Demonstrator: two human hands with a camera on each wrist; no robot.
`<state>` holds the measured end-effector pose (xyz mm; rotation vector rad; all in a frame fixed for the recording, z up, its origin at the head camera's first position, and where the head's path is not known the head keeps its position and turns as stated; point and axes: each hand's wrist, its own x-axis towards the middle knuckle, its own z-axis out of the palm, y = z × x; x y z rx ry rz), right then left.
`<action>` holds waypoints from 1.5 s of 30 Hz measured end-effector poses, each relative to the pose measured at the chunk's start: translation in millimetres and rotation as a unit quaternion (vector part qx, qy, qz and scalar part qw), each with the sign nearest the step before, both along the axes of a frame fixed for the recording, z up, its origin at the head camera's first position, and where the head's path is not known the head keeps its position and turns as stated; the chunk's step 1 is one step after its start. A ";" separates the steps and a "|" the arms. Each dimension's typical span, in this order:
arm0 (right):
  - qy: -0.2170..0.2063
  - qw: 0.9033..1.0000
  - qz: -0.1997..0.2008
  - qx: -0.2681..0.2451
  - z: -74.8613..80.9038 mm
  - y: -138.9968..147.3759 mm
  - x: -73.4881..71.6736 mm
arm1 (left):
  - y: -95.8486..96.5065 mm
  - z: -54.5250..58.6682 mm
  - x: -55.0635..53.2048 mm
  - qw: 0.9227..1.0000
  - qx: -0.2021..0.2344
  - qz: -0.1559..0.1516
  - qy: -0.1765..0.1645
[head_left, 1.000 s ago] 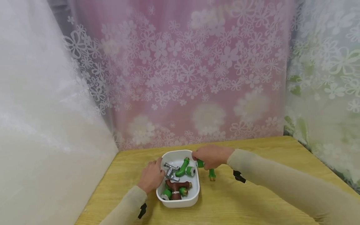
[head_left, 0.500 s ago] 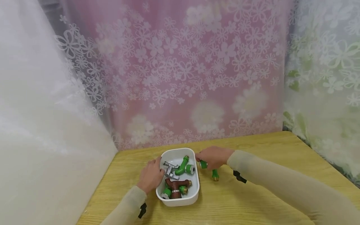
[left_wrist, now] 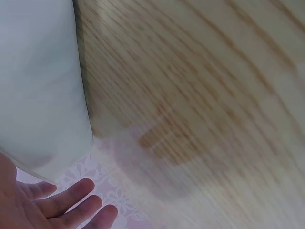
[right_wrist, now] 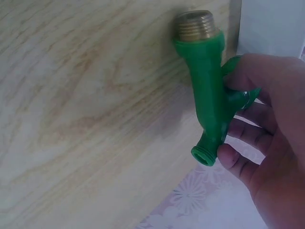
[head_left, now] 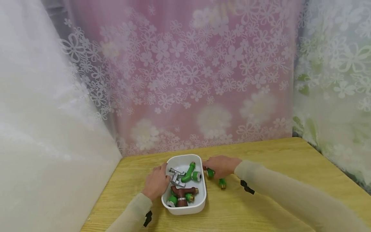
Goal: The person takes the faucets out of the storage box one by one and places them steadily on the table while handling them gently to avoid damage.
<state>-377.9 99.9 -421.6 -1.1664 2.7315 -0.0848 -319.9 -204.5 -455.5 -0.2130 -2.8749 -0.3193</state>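
Observation:
In the head view my right hand point(head_left: 221, 166) is just right of the white basin point(head_left: 185, 211), low over the table. It grips a green faucet point(right_wrist: 207, 90) by its handle; the brass threaded end points away from the fingers in the right wrist view. My left hand point(head_left: 156, 182) rests at the basin's left rim, its fingers point(left_wrist: 71, 195) extended and spread beside the outer wall in the left wrist view. Inside the basin lie a chrome faucet point(head_left: 177, 178), a green faucet point(head_left: 189, 174), a brown faucet point(head_left: 181, 193) and another green piece point(head_left: 172, 201) partly hidden under the brown one.
A yellow wood-grain table point(head_left: 246, 209) bears the basin. Behind it hangs a pink flowered curtain point(head_left: 203, 80). A white sheet point(head_left: 43, 129) stands at the left and a flowered sheet point(head_left: 339, 112) at the right.
My right hand has moved slightly right and down with the green faucet, away from the basin's rim. The left hand has stayed at the left rim.

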 end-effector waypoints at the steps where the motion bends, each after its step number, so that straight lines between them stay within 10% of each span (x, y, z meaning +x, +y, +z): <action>1: -0.003 1.000 -0.002 -0.004 -1.9 0.4 -0.2 | 0.2 -0.6 -0.2 1.000 -0.001 0.000 -0.001; 45: 0.083 0.996 0.008 -0.023 -30.5 4.6 0.0 | -0.8 -3.0 0.7 1.000 0.023 0.001 -0.003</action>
